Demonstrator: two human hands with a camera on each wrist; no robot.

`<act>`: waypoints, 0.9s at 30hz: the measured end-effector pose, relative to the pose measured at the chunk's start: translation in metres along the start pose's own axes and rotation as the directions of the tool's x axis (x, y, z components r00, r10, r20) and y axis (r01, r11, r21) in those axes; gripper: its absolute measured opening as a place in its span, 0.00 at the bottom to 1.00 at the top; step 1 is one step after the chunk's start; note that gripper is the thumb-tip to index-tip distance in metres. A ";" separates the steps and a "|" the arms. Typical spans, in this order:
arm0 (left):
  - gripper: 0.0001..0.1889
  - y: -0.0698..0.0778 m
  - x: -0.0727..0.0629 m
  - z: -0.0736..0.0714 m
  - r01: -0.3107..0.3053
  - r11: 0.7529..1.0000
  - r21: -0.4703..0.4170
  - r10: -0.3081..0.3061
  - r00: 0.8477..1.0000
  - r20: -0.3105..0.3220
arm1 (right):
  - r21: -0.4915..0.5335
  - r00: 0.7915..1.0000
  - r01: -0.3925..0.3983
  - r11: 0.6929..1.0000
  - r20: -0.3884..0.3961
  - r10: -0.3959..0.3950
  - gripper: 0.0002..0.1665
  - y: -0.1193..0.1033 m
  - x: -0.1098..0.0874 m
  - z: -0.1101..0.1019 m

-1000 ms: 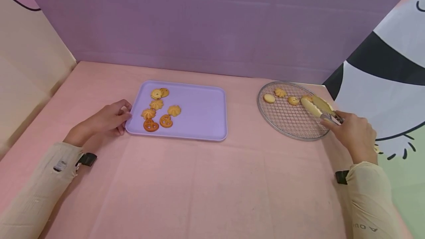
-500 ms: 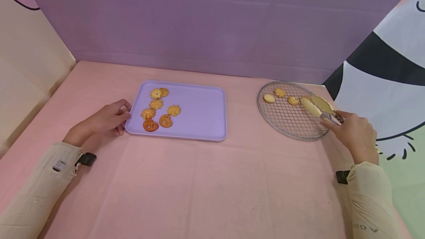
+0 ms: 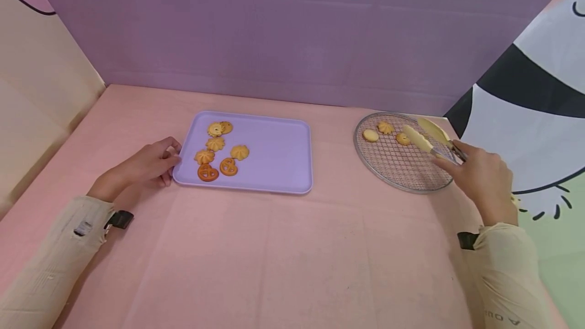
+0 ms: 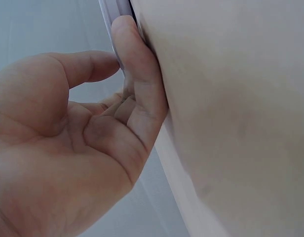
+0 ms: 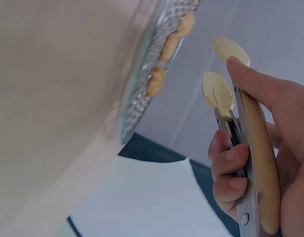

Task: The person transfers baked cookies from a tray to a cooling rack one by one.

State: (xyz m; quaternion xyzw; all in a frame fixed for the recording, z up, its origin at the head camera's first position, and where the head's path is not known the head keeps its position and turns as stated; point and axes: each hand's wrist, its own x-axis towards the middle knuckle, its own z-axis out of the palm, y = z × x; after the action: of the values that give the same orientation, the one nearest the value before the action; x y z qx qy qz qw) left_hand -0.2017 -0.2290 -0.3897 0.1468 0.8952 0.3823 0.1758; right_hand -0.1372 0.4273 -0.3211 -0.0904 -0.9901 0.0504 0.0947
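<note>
Partial lettering (image 3: 501,317) on the right sleeve (image 3: 507,273), lower right of the frame: "A" legible; adjoining characters unclear.

Left hand (image 4: 68,143) occupies the left side, palm turned toward the camera; the thumb (image 4: 85,66) points right, its tip at the rim of a pale tray (image 4: 114,7); the nearest finger (image 4: 142,74) is bent, its tip set against the tray's edge opposite the thumb, so that the two pinch the rim; the other fingers are curled behind and mostly hidden; the tray shows only as a narrow strip at the far end, with a thin dark line beside it; the table (image 4: 231,54) fills the right side, pale, with a soft brownish shadow; a grey backdrop (image 4: 33,29) lies far left, detail indistinct.
</note>
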 end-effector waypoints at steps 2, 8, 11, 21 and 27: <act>0.16 0.000 0.000 0.000 0.003 1.000 -0.001 -0.003 1.000 -0.001 | -0.002 1.000 0.014 1.000 -0.009 -0.014 0.54 -0.007 -0.001 -0.002; 0.16 -0.001 0.000 0.001 0.011 1.000 -0.005 -0.011 1.000 0.000 | 0.007 0.995 0.078 0.997 -0.057 -0.077 0.50 -0.027 -0.004 -0.005; 0.16 0.000 0.000 0.001 0.008 1.000 -0.006 -0.008 1.000 -0.003 | 0.011 0.986 0.133 0.991 -0.099 -0.131 0.46 -0.037 -0.006 -0.005; 0.16 0.001 0.002 0.001 0.020 1.000 0.002 -0.020 1.000 -0.008 | 0.000 0.970 0.208 0.978 -0.124 -0.207 0.54 -0.065 -0.010 0.002; 0.16 0.001 0.004 0.002 0.030 1.000 0.004 -0.030 1.000 -0.005 | 0.023 0.970 0.206 0.978 -0.137 -0.201 0.61 -0.077 -0.012 0.006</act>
State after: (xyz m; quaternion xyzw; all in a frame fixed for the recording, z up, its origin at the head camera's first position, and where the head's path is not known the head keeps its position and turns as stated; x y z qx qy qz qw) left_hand -0.2043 -0.2260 -0.3908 0.1326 0.8986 0.3780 0.1788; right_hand -0.1399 0.3489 -0.3200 0.0103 -0.9845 0.0527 0.1671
